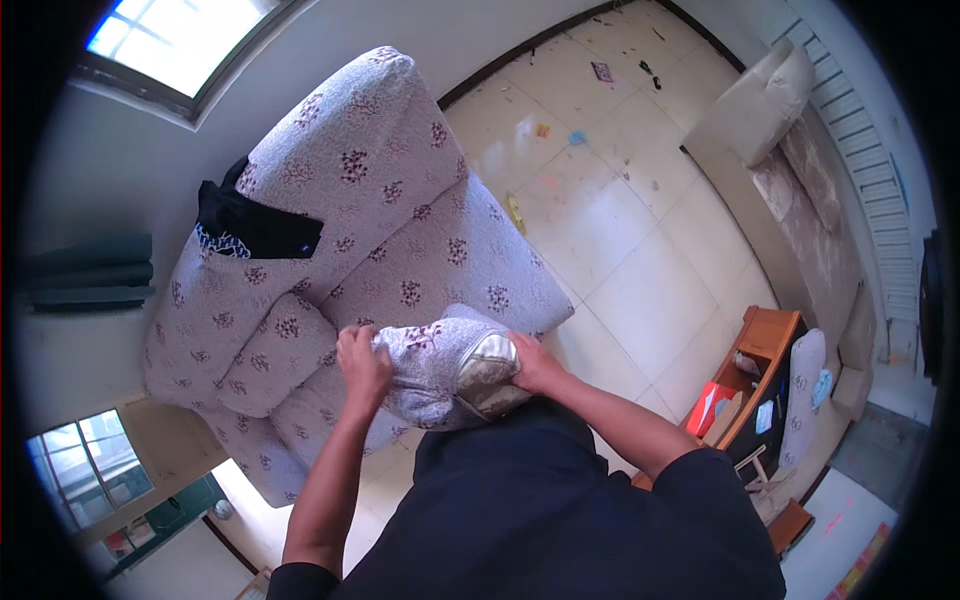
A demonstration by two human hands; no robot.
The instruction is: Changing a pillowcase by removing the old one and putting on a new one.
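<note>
A cushion with a beige patterned surface is partly inside a light grey floral fabric cover, held in front of my body. My left hand grips the cover at its left end. My right hand holds the cushion's right end by the cover's opening, where the inner surface shows. Behind them stands a sofa in matching floral fabric, with another floral cushion against its backrest. Black clothing with a blue patterned part lies over the top of the backrest.
Small litter, including a yellow wrapper, lies on the tiled floor. At the right are a beige sofa and a wooden table with a red box inside. A floral cushion lies beyond the table.
</note>
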